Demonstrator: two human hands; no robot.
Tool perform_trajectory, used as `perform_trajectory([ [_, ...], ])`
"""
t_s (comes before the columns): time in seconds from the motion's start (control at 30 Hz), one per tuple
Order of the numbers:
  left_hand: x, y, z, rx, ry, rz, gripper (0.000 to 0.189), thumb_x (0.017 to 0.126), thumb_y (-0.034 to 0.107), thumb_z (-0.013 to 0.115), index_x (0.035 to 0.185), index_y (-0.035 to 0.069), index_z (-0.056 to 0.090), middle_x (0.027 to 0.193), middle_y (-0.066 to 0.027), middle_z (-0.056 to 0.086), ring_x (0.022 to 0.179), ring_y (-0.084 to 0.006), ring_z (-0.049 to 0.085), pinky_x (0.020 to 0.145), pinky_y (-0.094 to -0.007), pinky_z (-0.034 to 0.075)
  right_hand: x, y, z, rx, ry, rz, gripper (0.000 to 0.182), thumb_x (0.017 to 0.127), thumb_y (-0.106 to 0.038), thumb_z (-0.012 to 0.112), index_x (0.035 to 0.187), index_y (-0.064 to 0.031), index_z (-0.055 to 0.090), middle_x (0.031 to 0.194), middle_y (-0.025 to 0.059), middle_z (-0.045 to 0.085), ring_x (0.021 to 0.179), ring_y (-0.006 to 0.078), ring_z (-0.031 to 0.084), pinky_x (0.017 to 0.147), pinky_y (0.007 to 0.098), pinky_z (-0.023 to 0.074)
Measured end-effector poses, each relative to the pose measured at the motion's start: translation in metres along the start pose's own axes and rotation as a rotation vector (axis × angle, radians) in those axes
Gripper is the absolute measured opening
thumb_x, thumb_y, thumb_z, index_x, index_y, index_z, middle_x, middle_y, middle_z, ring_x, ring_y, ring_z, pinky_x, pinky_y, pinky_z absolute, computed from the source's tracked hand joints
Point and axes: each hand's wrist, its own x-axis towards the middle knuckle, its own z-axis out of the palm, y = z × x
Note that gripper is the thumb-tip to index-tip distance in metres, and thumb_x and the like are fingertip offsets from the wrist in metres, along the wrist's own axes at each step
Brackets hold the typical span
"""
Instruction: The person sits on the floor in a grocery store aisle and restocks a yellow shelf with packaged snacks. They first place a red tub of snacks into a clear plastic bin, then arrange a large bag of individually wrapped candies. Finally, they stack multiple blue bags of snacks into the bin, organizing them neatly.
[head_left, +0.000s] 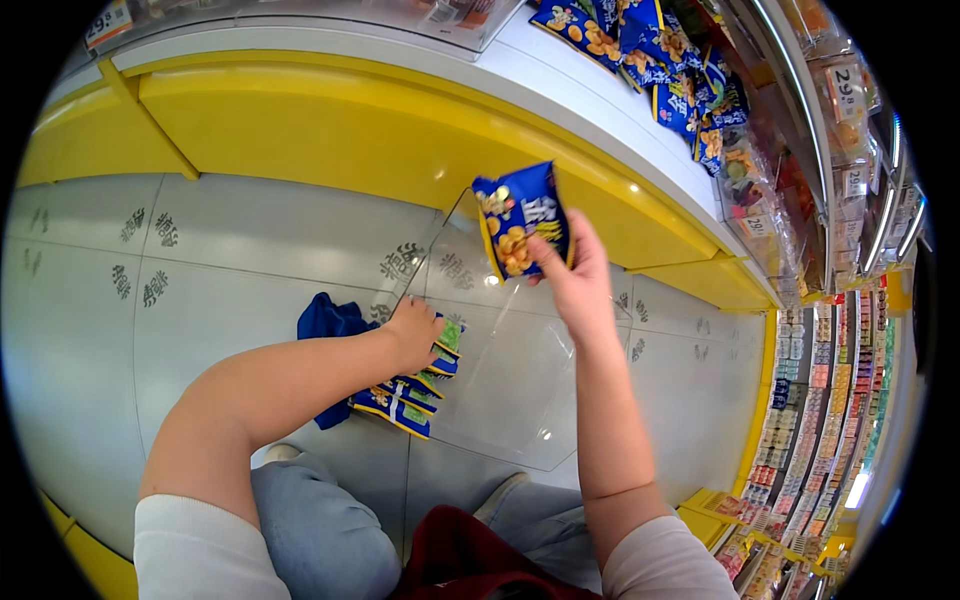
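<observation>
My right hand (574, 277) holds a blue snack packet (521, 225) with yellow edges and pictured golden snacks, its thumb across the front. The packet is raised over a clear plastic bin (517, 390) on the floor. My left hand (415, 334) lies at the bin's left side, over a row of similar blue and green packets (409, 394). Its fingers curl there, but whether they grip a packet or the bin's wall is hidden. Dark blue cloth (330, 319) lies under and beside my left forearm.
Ahead runs a white shelf (525, 60) above a yellow base panel (337, 120). Loose blue packets (667, 67) are heaped on it. Clear bins with price tags (844, 94) rise at the right. Stocked shelves (817, 405) stand farther right. My knees (322, 517) are close to the bin.
</observation>
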Motion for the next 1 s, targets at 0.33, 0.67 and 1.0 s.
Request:
perform_trajectory([
  [0.33, 0.007, -0.005, -0.022, -0.073, 0.036, 0.063, 0.028, 0.077, 0.018, 0.063, 0.103, 0.008, 0.06, 0.117, -0.0146, 0.061, 0.11, -0.0277, 0.056, 0.084, -0.0402, 0.042, -0.055, 0.179, 0.043, -0.638, -0.158, 0.14, 0.035, 0.083, -0.009, 0.062, 0.118, -0.0143, 0.066, 0.115, 0.017, 0.067, 0.107, 0.0361, 0.062, 0.09, 0.0416, 0.0501],
  [0.67, 0.026, -0.004, -0.031, -0.029, -0.03, -0.025, 0.096, 0.077, 0.061, 0.071, 0.143, 0.001, 0.035, 0.125, -0.0165, 0.055, 0.114, -0.0304, 0.054, 0.098, -0.0417, 0.039, -0.049, 0.189, 0.009, -0.058, -0.428, 0.512, 0.043, 0.088, -0.026, 0.06, 0.128, -0.011, 0.062, 0.146, 0.0145, 0.048, 0.131, 0.0277, 0.048, 0.106, 0.0357, 0.0384],
  [1.0, 0.017, -0.011, -0.019, 0.131, -0.091, 0.004, 0.094, 0.079, 0.072, 0.06, 0.134, -0.004, 0.046, 0.121, -0.016, 0.056, 0.11, -0.0298, 0.053, 0.094, -0.0412, 0.041, 0.111, -0.127, 0.003, -0.463, 0.423, -0.922, 0.041, 0.082, -0.009, 0.073, 0.119, -0.0067, 0.055, 0.098, 0.0027, 0.064, 0.092, 0.013, 0.058, 0.077, 0.0294, 0.0445],
])
